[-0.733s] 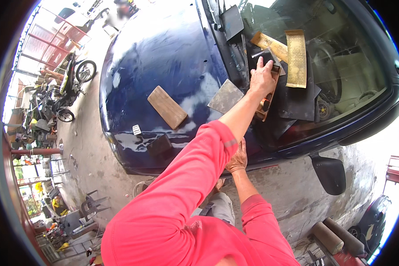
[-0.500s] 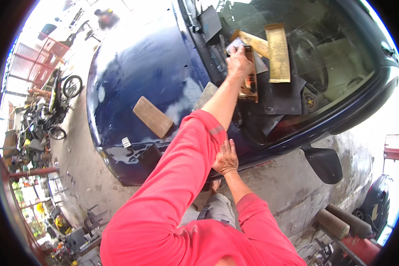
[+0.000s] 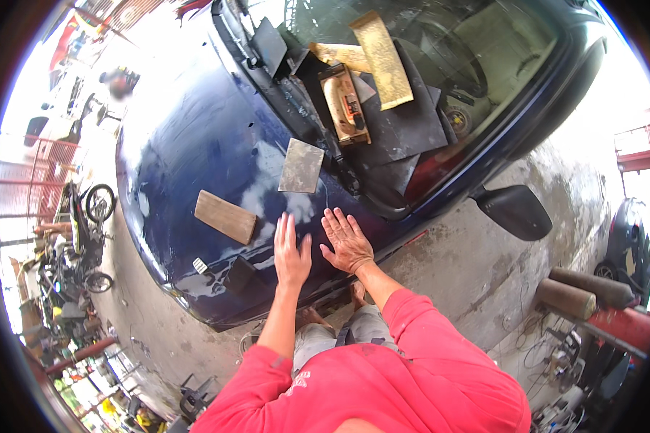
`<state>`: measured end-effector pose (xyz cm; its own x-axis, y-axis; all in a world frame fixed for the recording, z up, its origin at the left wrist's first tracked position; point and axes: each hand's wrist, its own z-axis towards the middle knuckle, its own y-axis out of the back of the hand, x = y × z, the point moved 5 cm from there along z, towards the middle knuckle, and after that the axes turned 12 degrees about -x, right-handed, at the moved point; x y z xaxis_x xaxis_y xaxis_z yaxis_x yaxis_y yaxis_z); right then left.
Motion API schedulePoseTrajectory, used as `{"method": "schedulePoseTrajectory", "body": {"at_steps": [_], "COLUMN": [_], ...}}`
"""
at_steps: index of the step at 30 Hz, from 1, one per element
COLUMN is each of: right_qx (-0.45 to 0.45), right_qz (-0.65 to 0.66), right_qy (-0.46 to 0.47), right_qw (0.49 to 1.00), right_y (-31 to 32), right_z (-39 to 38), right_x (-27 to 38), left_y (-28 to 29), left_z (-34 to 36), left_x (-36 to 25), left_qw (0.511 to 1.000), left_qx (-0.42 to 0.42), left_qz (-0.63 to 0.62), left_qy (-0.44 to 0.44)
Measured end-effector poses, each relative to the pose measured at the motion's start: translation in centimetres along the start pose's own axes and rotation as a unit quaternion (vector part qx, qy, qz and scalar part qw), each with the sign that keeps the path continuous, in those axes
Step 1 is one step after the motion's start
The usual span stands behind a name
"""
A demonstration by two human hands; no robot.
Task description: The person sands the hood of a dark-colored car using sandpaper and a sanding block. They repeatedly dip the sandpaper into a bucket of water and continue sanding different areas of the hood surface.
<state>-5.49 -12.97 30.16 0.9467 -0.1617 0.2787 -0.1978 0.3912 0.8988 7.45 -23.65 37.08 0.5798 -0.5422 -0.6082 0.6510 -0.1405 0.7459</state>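
My left hand [image 3: 291,252] is held over the near edge of the dark blue car hood [image 3: 188,137], fingers stretched out, nothing in it. Beside it my right hand [image 3: 349,242] lies flat with fingers spread on the painted panel by the windshield corner. Just beyond the hands a grey rectangular pad [image 3: 301,166] rests on whitish sanded patches. A brown block [image 3: 225,216] lies to the left. On the windshield sits a wooden sanding block [image 3: 343,105] with a handle, among yellow sandpaper strips [image 3: 383,61] and dark sheets [image 3: 404,133].
A small white ribbed piece [image 3: 200,265] and a black square [image 3: 240,274] lie on the hood's near side. The side mirror [image 3: 516,211] juts out at right. Motorcycles [image 3: 79,227] stand at left; brown rolls or cylinders [image 3: 567,294] lie at lower right.
My left hand has come back from the sanding block on the windshield to beside my right hand. My view has shifted, so the car sits further left.
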Motion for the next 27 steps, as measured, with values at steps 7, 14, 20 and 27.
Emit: {"method": "schedulePoseTrajectory", "body": {"at_steps": [7, 14, 20, 27], "right_qx": [-0.177, -0.385, -0.194, -0.236], "right_qz": [0.229, -0.041, 0.207, 0.412], "right_qy": [-0.087, -0.352, -0.475, -0.498], "right_qw": [0.953, 0.852, 0.833, 0.726], "right_y": [7.7, 19.7, 19.4, 23.2], "right_z": [2.6, 6.5, 9.3, 8.3], "right_x": [-3.1, -25.3, -29.8, -28.2], "left_y": [-0.3, -0.5, -0.3, -0.3], "left_z": [-9.2, -9.1, -8.9, -8.9], "left_x": [4.4, 5.2, 5.6, 5.9], "left_qw": [0.980, 0.981, 0.980, 0.979], "left_qx": [0.159, 0.158, 0.165, 0.184], "left_qz": [0.122, 0.109, 0.106, 0.091], "left_qy": [-0.018, -0.016, -0.007, 0.003]}}
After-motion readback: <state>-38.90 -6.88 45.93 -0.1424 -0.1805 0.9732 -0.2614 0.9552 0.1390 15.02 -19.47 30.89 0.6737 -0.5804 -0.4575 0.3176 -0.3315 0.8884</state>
